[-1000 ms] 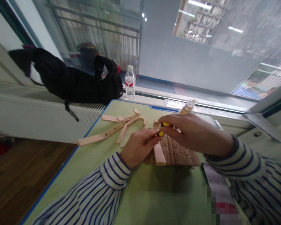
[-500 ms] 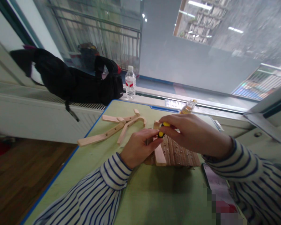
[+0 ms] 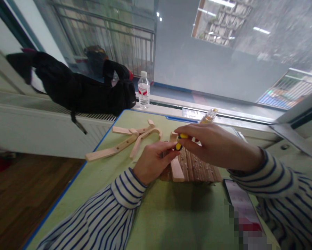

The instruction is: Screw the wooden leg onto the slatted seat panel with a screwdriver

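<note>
My right hand [image 3: 213, 146] is closed round a small yellow and black screwdriver [image 3: 180, 140], held over the left edge of a slatted wooden panel [image 3: 197, 170] that lies on the green table [image 3: 156, 211]. My left hand [image 3: 153, 161] is curled against the pale wooden rail [image 3: 176, 170] at that edge, its fingertips pinched together right under the screwdriver's tip. What the fingertips pinch is too small to make out. Both forearms wear blue and white striped sleeves.
Curved wooden pieces [image 3: 130, 140] lie joined together at the far left of the table. A black bag [image 3: 78, 88] and a water bottle [image 3: 144, 90] rest on the window sill. A small amber bottle [image 3: 209, 116] stands behind my right hand. A phone [image 3: 243, 208] lies near right.
Both hands stay in place at the panel's edge; the right hand has turned slightly with the screwdriver. The view has shifted a little.
</note>
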### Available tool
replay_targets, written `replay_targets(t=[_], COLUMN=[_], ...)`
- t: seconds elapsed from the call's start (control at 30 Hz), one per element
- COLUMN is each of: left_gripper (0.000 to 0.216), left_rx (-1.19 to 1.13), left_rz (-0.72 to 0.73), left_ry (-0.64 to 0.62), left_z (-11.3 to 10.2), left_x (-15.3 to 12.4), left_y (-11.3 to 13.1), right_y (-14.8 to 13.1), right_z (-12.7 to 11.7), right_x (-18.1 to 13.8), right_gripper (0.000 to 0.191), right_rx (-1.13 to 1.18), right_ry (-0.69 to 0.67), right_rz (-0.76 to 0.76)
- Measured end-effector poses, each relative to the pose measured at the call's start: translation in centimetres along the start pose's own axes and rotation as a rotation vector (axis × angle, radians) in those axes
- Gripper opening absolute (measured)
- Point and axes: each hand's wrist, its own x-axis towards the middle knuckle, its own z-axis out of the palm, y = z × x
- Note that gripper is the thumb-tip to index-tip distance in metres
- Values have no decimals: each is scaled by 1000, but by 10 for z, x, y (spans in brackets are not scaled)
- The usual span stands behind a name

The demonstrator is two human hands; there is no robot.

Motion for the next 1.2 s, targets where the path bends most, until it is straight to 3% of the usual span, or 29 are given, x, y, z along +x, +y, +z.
replay_targets(t=[0.47, 0.8, 1.2], left_gripper=[18, 23, 20], left_rx=[2, 10, 25], left_rz=[11, -28, 12], left_ry=[-70, 4, -1], left_z=[1, 5, 5], left_x=[2, -2, -3], left_y=[6, 0, -3], right_y=[4, 4, 8], right_z=[0, -1, -2], right_x=[1, 3, -1], right_gripper=[28, 29, 25], right_rx=[-38, -35, 60], right_ry=[-20, -39, 11], right_rz=[29, 21, -60])
